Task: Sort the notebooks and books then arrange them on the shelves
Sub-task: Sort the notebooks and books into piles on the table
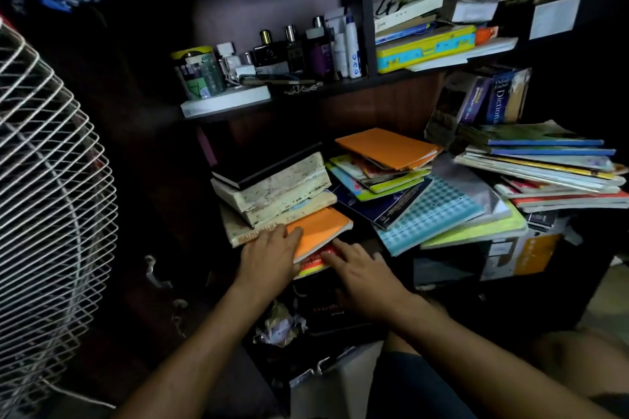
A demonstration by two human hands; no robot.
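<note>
2 hands (269, 255) – 2 orange notebooks (320, 230), 1 dictionary (500, 97), 1 fan (51, 180).

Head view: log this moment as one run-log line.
left hand: flat on orange notebook | right hand: fingers on red book beneath | stage: handling left stack, lower shelf | fan at left

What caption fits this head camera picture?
Both hands, left hand and right hand, press on an orange notebook on the shelf.
</note>
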